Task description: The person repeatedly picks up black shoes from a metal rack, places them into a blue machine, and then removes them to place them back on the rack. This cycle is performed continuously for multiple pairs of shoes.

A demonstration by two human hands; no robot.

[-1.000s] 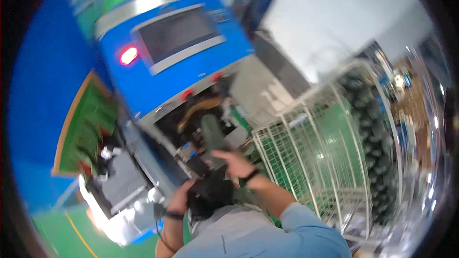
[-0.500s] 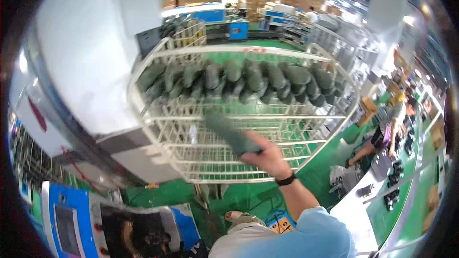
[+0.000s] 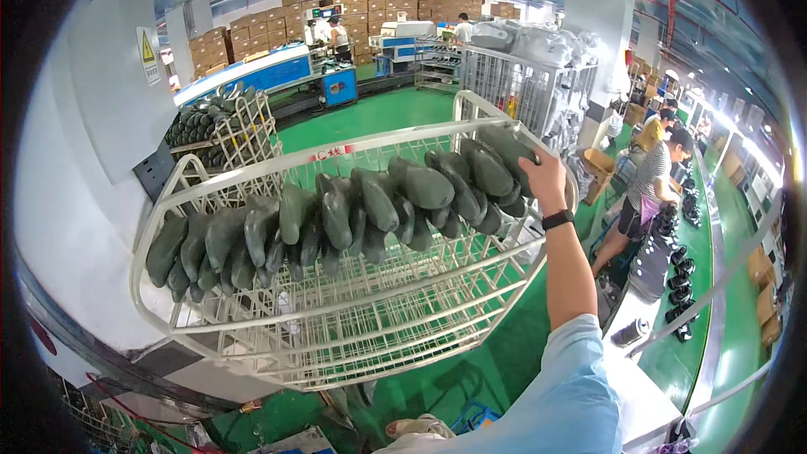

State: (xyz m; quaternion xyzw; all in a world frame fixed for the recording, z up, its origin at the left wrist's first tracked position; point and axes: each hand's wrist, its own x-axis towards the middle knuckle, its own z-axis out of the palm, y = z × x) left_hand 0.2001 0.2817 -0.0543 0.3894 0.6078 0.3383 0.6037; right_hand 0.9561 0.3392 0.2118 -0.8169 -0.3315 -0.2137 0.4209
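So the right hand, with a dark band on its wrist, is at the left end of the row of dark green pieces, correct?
Wrong end: the head view shows the right hand, dark band and all, at the right end of the dark green pieces.

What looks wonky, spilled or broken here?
I can't see anything spilled or broken. The dark green shoe-shaped pieces on the white wire rack lean unevenly, though, and one piece right of the middle sits more sideways than its neighbours, so it looks a bit wonky.
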